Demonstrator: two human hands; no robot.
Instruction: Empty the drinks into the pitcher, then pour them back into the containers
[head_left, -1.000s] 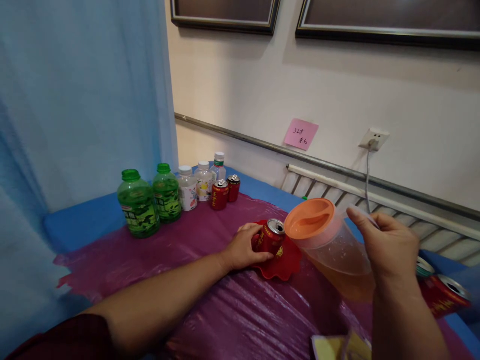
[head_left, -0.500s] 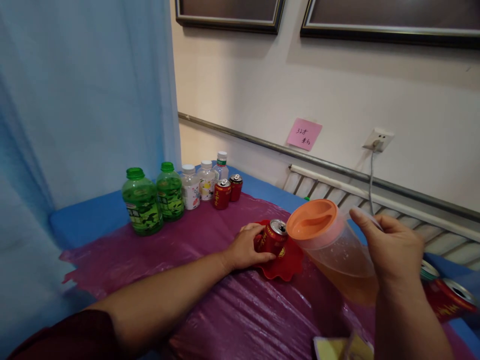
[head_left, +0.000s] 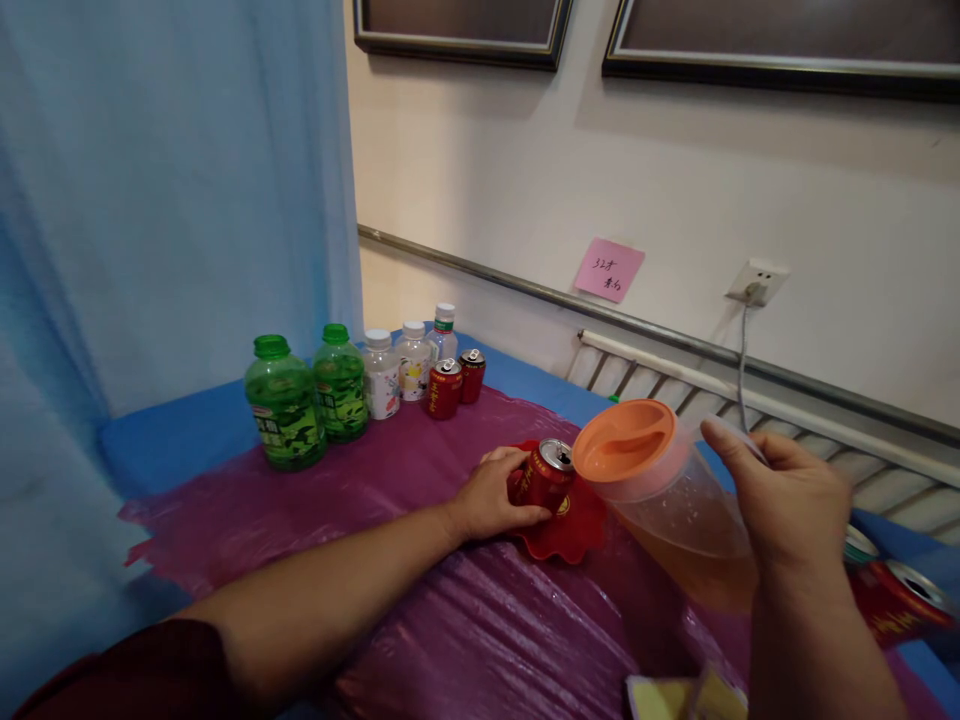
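Note:
My left hand (head_left: 499, 497) is wrapped round a red drink can (head_left: 546, 478) with an opened top. The can stands slightly tilted over a red scalloped mat (head_left: 568, 540). In my right hand (head_left: 795, 490) is the handle of a clear plastic pitcher (head_left: 694, 510) with an orange lid (head_left: 628, 440). The pitcher leans left, its lid close beside the can's rim, and a brownish-orange liquid lies in its lower part. No stream of liquid can be made out between pitcher and can.
Green bottles (head_left: 283, 405), white-capped bottles (head_left: 382, 378) and two red cans (head_left: 445, 390) stand at the back left on purple plastic sheeting (head_left: 330, 510). Another red can (head_left: 900, 600) is beyond my right wrist. A yellow object (head_left: 660, 697) lies at the front. A radiator (head_left: 885, 480) runs along the wall.

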